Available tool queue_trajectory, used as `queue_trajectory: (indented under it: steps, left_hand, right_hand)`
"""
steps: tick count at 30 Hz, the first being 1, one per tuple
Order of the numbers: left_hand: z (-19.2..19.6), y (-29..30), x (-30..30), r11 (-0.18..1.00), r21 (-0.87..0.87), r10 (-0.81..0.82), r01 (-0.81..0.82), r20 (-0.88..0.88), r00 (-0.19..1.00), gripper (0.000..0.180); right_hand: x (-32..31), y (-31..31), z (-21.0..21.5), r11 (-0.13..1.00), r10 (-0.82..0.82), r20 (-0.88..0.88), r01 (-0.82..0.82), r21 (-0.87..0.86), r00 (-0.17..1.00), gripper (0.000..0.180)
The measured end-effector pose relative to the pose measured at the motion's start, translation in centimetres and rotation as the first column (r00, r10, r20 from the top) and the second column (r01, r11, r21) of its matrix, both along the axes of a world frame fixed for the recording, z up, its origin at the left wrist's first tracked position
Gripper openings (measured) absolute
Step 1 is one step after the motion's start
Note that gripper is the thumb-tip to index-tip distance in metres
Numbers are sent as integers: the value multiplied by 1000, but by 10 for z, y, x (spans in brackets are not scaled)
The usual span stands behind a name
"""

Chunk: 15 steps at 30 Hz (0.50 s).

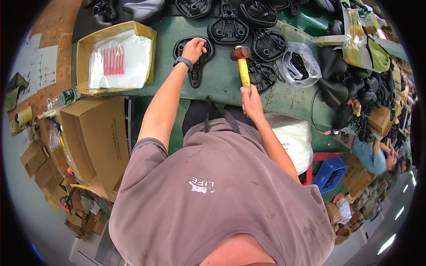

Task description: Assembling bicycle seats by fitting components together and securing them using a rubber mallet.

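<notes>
My left hand (194,49) rests over a black bicycle saddle base (195,76) that lies with its underside up on the green workbench (166,33). Its fingers are curled together, and whatever they may pinch is too small to make out. My right hand (252,103) grips a mallet (243,71) by the lower end of its yellow handle. The mallet's dark reddish head is raised to the right of the left hand, apart from the saddle base. Another black saddle base (265,75) lies behind the mallet, partly covered by it.
More saddle bases (228,30) crowd the bench's far side. An open carton (153,57) lined with white plastic stands left, a clear bag of small black parts (299,64) right. Black saddle covers (333,75) pile farther right. A person in blue (372,156) sits beyond a blue crate (329,174).
</notes>
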<state>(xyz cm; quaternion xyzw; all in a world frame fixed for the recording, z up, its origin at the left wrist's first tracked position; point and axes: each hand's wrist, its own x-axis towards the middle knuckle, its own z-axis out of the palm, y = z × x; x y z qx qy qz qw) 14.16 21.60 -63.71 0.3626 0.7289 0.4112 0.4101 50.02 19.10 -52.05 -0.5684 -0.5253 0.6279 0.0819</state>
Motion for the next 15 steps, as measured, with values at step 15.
queue_trajectory:
  steps: [15]
  left_hand:
    - [-8, 0, -31, 991, -103, -74, 82, 75, 994, 36]
  right_hand:
    - [-139, -31, -16, 955, -134, -13, 132, 267, 991, 41]
